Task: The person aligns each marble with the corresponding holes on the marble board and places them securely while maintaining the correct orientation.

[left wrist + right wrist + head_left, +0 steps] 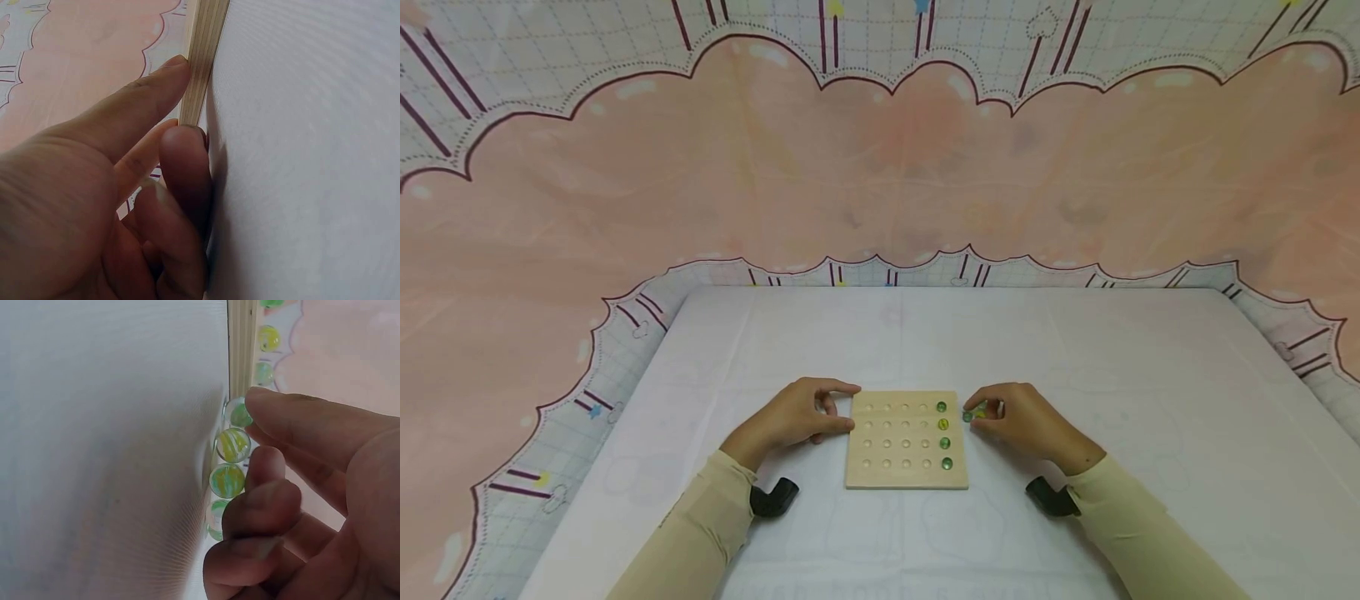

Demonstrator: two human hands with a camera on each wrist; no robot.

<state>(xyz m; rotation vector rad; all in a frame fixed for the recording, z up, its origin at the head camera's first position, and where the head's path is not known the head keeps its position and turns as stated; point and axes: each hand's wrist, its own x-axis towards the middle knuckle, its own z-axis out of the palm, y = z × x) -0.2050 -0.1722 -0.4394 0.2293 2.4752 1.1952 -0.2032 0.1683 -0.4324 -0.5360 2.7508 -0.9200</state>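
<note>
A square wooden board [886, 479] with rows of small round hollows lies flat on the white table. Green and yellow glass marbles [943, 424] fill its rightmost column. At the board's far left corner, my left hand [797, 414] holds it, thumb against the left edge and index finger at the corner; the other fingers are bent. Just off the right edge, my right hand [1018, 421] has several loose glass marbles [233, 445] between thumb and fingers, low at the tabletop. Its thumb tip touches a green marble [240, 414] beside the board's edge. The fingers partly hide the lowest marble.
The white tabletop [1150, 375] spreads around the board. Beyond its far edge hangs a peach and white patterned cloth [880, 183]. Black wrist-worn devices sit at both sleeves, a left one [775, 498] and a right one [1052, 497].
</note>
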